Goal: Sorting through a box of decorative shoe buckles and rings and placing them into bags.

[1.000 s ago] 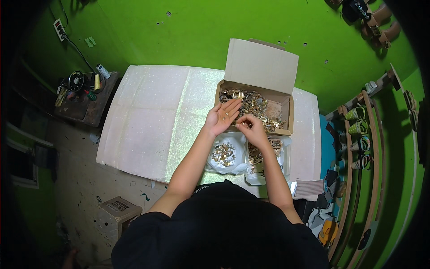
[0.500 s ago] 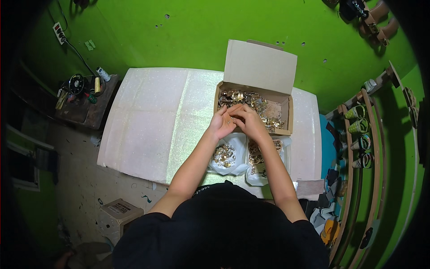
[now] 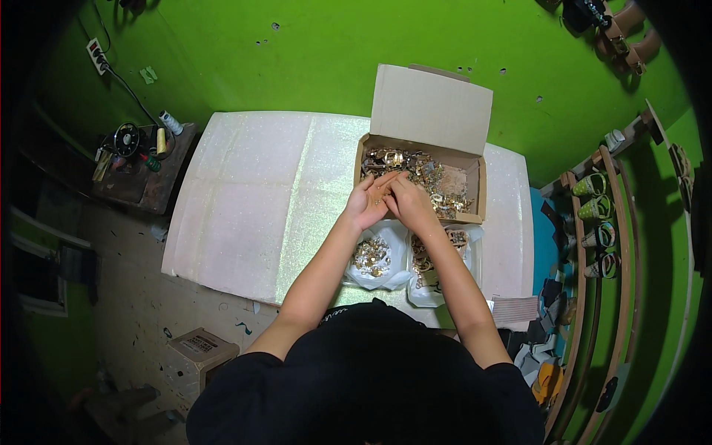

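Now both hands together over the near edge of an open cardboard box [image 3: 475, 194]. Left hand [image 3: 365, 205] with fingers curled inward, fingertips turned toward the right hand [image 3: 406, 202]; right hand also curled, fingers meeting the left ones. Something small perhaps pinched between the fingertips, but too small to tell, so impossible to say if the hands grip anything or only touch each other. Both hands just above the box's front wall, at its left half.

Inside the box, a heap of small gold-coloured metal pieces [image 3: 430, 178], spread over the bottom, denser at the left and the middle. Box lid [image 3: 430, 107] standing upright behind, plain pale cardboard.

Just below the hands, on the near side of the box, two clear plastic bags: left bag [image 3: 374, 259] with a cluster of the same gold pieces inside, right bag [image 3: 430, 263] partly hidden under the right forearm, also with metal pieces.

All on a white table cover [image 3: 252, 200], large and bare at the left part. Farther left, a small dark side table [image 3: 141, 167] with tools and thread spools. At the right, curved wooden racks [image 3: 593, 222] with rolled items. Behind all, a bright green wall [image 3: 297, 59]. Low at the left, a small cardboard carton [image 3: 200, 348] on the floor.
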A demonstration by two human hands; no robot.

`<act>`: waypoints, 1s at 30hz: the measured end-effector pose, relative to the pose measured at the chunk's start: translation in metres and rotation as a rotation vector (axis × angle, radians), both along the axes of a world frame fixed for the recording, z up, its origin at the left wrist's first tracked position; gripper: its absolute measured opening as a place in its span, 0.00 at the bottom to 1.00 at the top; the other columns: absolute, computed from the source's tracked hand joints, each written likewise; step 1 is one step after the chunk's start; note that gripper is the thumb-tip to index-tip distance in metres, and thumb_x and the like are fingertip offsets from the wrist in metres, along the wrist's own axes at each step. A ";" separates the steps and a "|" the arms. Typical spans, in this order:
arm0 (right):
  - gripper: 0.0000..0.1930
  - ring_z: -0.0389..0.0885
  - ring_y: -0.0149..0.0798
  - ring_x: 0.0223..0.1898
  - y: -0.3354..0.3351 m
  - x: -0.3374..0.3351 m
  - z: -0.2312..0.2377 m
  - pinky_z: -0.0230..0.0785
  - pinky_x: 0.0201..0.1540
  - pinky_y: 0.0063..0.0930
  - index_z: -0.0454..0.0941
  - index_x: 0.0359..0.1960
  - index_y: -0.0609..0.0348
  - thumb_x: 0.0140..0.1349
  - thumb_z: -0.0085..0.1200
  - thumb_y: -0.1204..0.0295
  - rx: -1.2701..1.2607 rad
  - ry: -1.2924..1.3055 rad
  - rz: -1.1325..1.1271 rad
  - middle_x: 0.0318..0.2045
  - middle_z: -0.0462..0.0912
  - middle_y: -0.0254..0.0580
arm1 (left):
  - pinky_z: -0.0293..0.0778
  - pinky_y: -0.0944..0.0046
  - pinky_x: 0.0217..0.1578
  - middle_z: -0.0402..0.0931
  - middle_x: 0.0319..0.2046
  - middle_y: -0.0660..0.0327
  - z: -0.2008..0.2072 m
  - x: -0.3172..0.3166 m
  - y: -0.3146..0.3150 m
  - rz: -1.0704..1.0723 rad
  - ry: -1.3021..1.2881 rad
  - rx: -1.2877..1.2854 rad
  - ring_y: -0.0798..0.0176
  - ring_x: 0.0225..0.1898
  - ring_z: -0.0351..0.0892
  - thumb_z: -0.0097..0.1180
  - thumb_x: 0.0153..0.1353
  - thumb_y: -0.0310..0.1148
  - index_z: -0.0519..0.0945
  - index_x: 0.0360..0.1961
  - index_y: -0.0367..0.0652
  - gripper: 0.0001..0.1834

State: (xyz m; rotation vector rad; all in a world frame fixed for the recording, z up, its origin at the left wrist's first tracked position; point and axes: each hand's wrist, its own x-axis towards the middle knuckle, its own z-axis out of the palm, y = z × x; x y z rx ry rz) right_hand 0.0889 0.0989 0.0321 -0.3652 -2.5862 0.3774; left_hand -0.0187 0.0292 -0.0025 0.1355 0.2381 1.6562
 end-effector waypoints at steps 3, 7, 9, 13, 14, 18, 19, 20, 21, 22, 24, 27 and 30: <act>0.08 0.72 0.48 0.29 0.000 0.000 -0.002 0.65 0.32 0.35 0.69 0.27 0.63 0.46 0.51 0.74 -0.106 0.019 -0.029 0.25 0.71 0.47 | 0.52 0.60 0.56 0.55 0.55 0.50 0.001 0.001 0.001 0.005 -0.025 -0.010 0.56 0.56 0.57 0.20 0.62 0.43 0.56 0.53 0.31 0.27; 0.07 0.71 0.44 0.27 0.002 0.001 -0.003 0.63 0.30 0.29 0.69 0.29 0.65 0.48 0.49 0.75 -0.386 0.182 -0.003 0.24 0.71 0.47 | 0.53 0.60 0.56 0.54 0.56 0.49 -0.005 -0.003 0.003 0.007 -0.087 0.018 0.55 0.56 0.56 0.20 0.62 0.42 0.55 0.54 0.31 0.27; 0.08 0.70 0.40 0.26 0.002 0.006 0.001 0.63 0.30 0.27 0.69 0.29 0.66 0.49 0.49 0.74 -0.511 0.143 -0.027 0.23 0.71 0.44 | 0.53 0.60 0.56 0.53 0.56 0.49 -0.004 -0.003 0.001 0.008 -0.080 0.030 0.55 0.57 0.55 0.20 0.62 0.41 0.54 0.55 0.31 0.27; 0.07 0.69 0.30 0.22 0.001 0.023 0.003 0.62 0.26 0.22 0.73 0.27 0.65 0.47 0.52 0.73 -0.813 -0.051 0.010 0.22 0.72 0.39 | 0.52 0.59 0.57 0.50 0.58 0.49 0.001 -0.005 -0.002 0.028 -0.107 0.006 0.55 0.59 0.50 0.20 0.62 0.41 0.53 0.55 0.32 0.27; 0.07 0.69 0.30 0.22 0.000 0.028 0.004 0.62 0.26 0.22 0.73 0.27 0.65 0.47 0.52 0.73 -0.813 -0.052 0.010 0.22 0.72 0.39 | 0.52 0.59 0.57 0.50 0.58 0.49 0.000 -0.007 -0.002 0.029 -0.107 0.005 0.55 0.59 0.50 0.20 0.62 0.41 0.53 0.55 0.32 0.27; 0.07 0.70 0.30 0.24 -0.004 0.038 0.020 0.63 0.28 0.22 0.77 0.26 0.63 0.43 0.56 0.74 -0.762 -0.280 0.132 0.21 0.73 0.39 | 0.51 0.59 0.57 0.50 0.58 0.50 -0.004 -0.010 -0.004 0.031 -0.094 0.037 0.55 0.60 0.50 0.21 0.62 0.41 0.53 0.56 0.32 0.26; 0.07 0.71 0.32 0.25 -0.005 0.037 0.024 0.64 0.29 0.23 0.77 0.26 0.63 0.43 0.55 0.74 -0.696 -0.241 0.093 0.23 0.73 0.40 | 0.51 0.59 0.57 0.50 0.58 0.50 -0.003 -0.008 -0.004 0.032 -0.089 0.022 0.55 0.60 0.50 0.21 0.62 0.41 0.53 0.56 0.33 0.26; 0.08 0.72 0.34 0.26 -0.005 0.036 0.027 0.65 0.30 0.25 0.77 0.27 0.63 0.44 0.55 0.74 -0.629 -0.203 0.056 0.24 0.74 0.41 | 0.51 0.59 0.57 0.50 0.58 0.50 -0.002 -0.007 -0.003 0.030 -0.091 0.023 0.55 0.60 0.50 0.21 0.62 0.41 0.53 0.56 0.33 0.26; 0.08 0.72 0.34 0.26 -0.005 0.034 0.029 0.65 0.30 0.25 0.77 0.27 0.63 0.44 0.55 0.74 -0.628 -0.202 0.055 0.24 0.74 0.41 | 0.51 0.59 0.57 0.51 0.58 0.50 0.000 -0.005 -0.002 0.025 -0.081 0.021 0.56 0.59 0.51 0.21 0.62 0.41 0.53 0.56 0.33 0.26; 0.08 0.73 0.37 0.27 -0.005 0.030 0.031 0.65 0.31 0.27 0.76 0.28 0.62 0.44 0.54 0.74 -0.527 -0.123 0.027 0.25 0.74 0.42 | 0.52 0.59 0.57 0.52 0.57 0.50 0.001 -0.003 -0.001 0.019 -0.071 0.019 0.56 0.59 0.52 0.21 0.62 0.41 0.54 0.56 0.33 0.26; 0.08 0.73 0.40 0.28 -0.007 0.022 0.031 0.66 0.32 0.29 0.76 0.29 0.62 0.44 0.53 0.74 -0.424 -0.045 0.000 0.27 0.74 0.43 | 0.51 0.59 0.57 0.52 0.57 0.50 0.000 -0.001 -0.001 -0.003 -0.043 0.053 0.56 0.58 0.53 0.21 0.62 0.41 0.54 0.55 0.33 0.26; 0.07 0.73 0.44 0.30 -0.009 0.012 0.022 0.66 0.33 0.32 0.75 0.28 0.60 0.45 0.52 0.74 -0.325 0.055 -0.014 0.28 0.72 0.44 | 0.53 0.60 0.56 0.54 0.56 0.51 -0.002 0.004 0.002 -0.010 -0.017 0.060 0.57 0.56 0.56 0.21 0.62 0.42 0.55 0.55 0.32 0.27; 0.06 0.72 0.46 0.31 -0.010 0.007 0.011 0.65 0.33 0.33 0.75 0.26 0.61 0.44 0.53 0.75 -0.198 0.000 -0.043 0.27 0.71 0.44 | 0.54 0.60 0.55 0.56 0.55 0.51 -0.002 0.004 0.002 0.001 -0.018 0.023 0.58 0.55 0.58 0.21 0.62 0.43 0.55 0.54 0.31 0.27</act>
